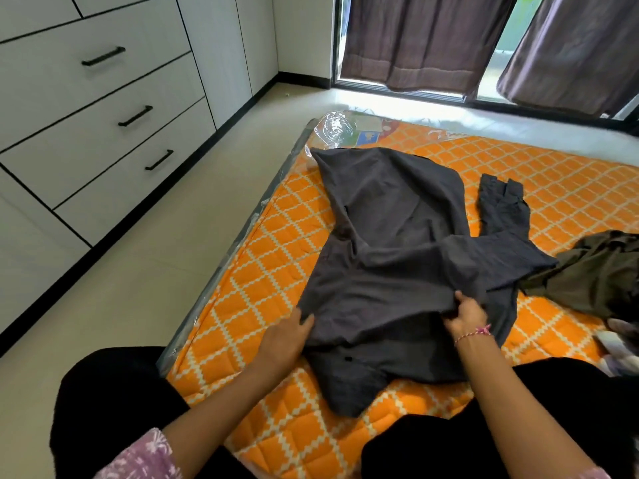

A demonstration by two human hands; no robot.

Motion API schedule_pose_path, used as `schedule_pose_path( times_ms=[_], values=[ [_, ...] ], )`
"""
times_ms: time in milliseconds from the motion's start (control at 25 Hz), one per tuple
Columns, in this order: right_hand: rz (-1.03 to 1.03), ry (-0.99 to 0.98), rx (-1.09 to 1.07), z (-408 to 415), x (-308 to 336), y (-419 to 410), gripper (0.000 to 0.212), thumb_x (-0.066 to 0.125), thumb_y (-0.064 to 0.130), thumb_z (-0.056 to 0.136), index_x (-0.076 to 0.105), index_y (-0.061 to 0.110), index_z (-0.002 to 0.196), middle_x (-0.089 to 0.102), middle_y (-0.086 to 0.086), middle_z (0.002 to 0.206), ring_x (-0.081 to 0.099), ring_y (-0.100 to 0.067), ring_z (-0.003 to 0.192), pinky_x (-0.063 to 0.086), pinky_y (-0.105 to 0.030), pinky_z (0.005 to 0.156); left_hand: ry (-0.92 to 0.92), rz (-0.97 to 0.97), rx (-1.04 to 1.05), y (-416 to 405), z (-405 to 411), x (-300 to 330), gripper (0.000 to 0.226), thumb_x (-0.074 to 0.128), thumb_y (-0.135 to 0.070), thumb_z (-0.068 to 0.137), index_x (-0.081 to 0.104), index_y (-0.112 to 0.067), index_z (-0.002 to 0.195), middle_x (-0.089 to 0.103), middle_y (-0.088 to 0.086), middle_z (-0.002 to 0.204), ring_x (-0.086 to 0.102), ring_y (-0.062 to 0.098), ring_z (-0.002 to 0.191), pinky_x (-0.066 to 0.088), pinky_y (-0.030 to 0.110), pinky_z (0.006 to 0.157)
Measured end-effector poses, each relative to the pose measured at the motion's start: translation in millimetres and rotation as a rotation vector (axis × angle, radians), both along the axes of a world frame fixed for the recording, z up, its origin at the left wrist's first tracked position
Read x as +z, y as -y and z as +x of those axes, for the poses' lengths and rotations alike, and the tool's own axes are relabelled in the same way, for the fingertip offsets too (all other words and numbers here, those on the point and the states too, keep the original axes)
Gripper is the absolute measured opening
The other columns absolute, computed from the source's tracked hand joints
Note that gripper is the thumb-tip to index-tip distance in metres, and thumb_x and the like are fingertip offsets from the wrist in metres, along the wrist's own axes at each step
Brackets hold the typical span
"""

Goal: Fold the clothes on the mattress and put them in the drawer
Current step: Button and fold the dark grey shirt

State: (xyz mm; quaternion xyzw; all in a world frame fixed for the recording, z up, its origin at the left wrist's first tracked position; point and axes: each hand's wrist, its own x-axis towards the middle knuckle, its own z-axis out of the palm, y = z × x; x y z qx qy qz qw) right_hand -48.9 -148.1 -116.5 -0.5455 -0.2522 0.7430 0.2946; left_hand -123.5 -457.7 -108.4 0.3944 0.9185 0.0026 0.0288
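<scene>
A dark grey shirt (397, 243) lies spread across the orange mattress (262, 243), at the centre of view. The left hand (287, 335) rests flat on the shirt's edge at 7 o'clock, fingers straight. The right hand (466, 314) at 5 o'clock pinches a fold of the shirt, thumb over the cloth. An olive garment (594, 271) sits crumpled at 3 o'clock, touching the shirt's sleeve. The drawers (103, 108) stand closed at 10 o'clock, across the floor (138, 271). Curtains (425, 39) hang at 12 o'clock
</scene>
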Motion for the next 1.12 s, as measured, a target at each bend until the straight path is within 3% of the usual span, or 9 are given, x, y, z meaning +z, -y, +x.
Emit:
schedule_pose_path(
  times_ms=[80, 200, 280, 360, 520, 680, 840, 960, 1120],
  values=[
    [0.084, 0.283, -0.068, 4.8, -8.2, 9.7, 0.035, 0.049, -0.002, 0.088, 0.05, 0.01, 0.121, 0.045, -0.016, 0.142, 0.048, -0.031, 0.124, 0.041, -0.045, 0.1, 0.341, -0.259, 0.017, 3.8, -12.2, 7.1, 0.06, 0.053, -0.03, 0.09, 0.033, -0.022, 0.146, 0.051, 0.01, 0.133, 0.056, 0.031, 0.113, 0.047, 0.037, 0.084],
    [0.757, 0.879, 0.158, -10.5, 17.7, 45.6, 0.067, 0.057, 0.014, 0.086, 0.028, 0.008, 0.146, 0.028, -0.021, 0.15, 0.028, -0.036, 0.137, 0.026, -0.048, 0.108, 0.632, -0.012, 0.142, -7.5, -40.4, 28.9, 0.058, 0.059, -0.057, 0.081, 0.059, -0.023, 0.128, 0.063, 0.001, 0.119, 0.06, 0.021, 0.104, 0.047, 0.032, 0.08],
    [1.394, 0.847, 0.57, -30.0, 17.2, 79.5, 0.06, 0.052, 0.033, 0.085, 0.042, 0.011, 0.141, 0.032, -0.023, 0.148, 0.031, -0.04, 0.136, 0.029, -0.057, 0.108, 0.42, 0.102, 0.149, -32.8, -45.2, 24.1, 0.055, 0.046, -0.059, 0.09, 0.056, -0.025, 0.131, 0.056, 0.005, 0.124, 0.053, 0.023, 0.112, 0.042, 0.033, 0.088],
    [1.729, 0.832, 1.12, -47.9, 1.3, 100.8, 0.063, 0.047, 0.049, 0.086, 0.04, 0.021, 0.143, 0.019, -0.019, 0.156, 0.018, -0.039, 0.143, 0.018, -0.063, 0.111, 0.21, 0.093, 0.091, -60.3, -38.3, 7.2, 0.056, 0.031, -0.053, 0.097, 0.03, -0.028, 0.147, 0.029, 0.01, 0.151, 0.027, 0.025, 0.139, 0.026, 0.038, 0.108],
    [1.237, 1.09, 1.528, -37.1, -15.0, 86.2, 0.087, 0.03, 0.077, 0.082, -0.007, 0.038, 0.15, -0.024, -0.001, 0.156, -0.019, -0.022, 0.145, -0.006, -0.067, 0.107, 0.278, -0.071, 0.054, -58.6, -28.3, -36.3, 0.091, -0.008, -0.08, 0.075, -0.009, -0.03, 0.15, -0.019, 0.001, 0.158, -0.016, 0.021, 0.145, -0.006, 0.045, 0.116],
    [1.049, 1.116, 1.462, -14.0, -22.4, 79.3, 0.093, 0.021, 0.084, 0.076, -0.014, 0.038, 0.148, -0.023, 0.002, 0.157, -0.018, -0.017, 0.145, -0.007, -0.069, 0.105, 0.155, 0.016, 0.143, -39.7, -10.6, -59.3, 0.097, 0.006, -0.085, 0.077, 0.021, -0.024, 0.151, 0.016, 0.006, 0.157, 0.008, 0.023, 0.146, 0.005, 0.047, 0.112],
    [1.243, 1.111, 1.236, -45.6, -6.6, 96.2, 0.079, 0.029, 0.068, 0.089, 0.008, 0.024, 0.152, 0.002, -0.01, 0.159, 0.002, -0.023, 0.147, 0.002, -0.064, 0.11, 0.089, 0.126, 0.146, -39.5, -3.6, -66.9, 0.083, 0.019, -0.078, 0.085, 0.043, -0.02, 0.14, 0.043, 0.008, 0.146, 0.023, 0.024, 0.14, 0.01, 0.047, 0.109],
    [1.574, 0.992, 1.007, -113.2, 11.3, 90.8, 0.067, 0.051, 0.051, 0.09, 0.041, 0.011, 0.142, 0.038, -0.017, 0.147, 0.034, -0.03, 0.138, 0.02, -0.062, 0.108, 0.07, 0.328, 0.225, -57.4, -31.2, -49.1, 0.063, 0.02, -0.057, 0.096, 0.059, -0.017, 0.126, 0.061, 0.009, 0.125, 0.053, 0.024, 0.117, 0.033, 0.045, 0.098],
    [1.424, 0.677, 1.226, -215.9, 32.7, 66.0, 0.051, 0.046, 0.041, 0.096, 0.045, 0.008, 0.135, 0.048, -0.013, 0.137, 0.044, -0.028, 0.127, 0.037, -0.037, 0.1, 0.369, 0.768, 0.548, -112.6, -137.2, -22.5, 0.038, 0.041, -0.02, 0.098, 0.048, -0.009, 0.134, 0.052, 0.012, 0.127, 0.052, 0.026, 0.114, 0.042, 0.034, 0.095]
  ],
)
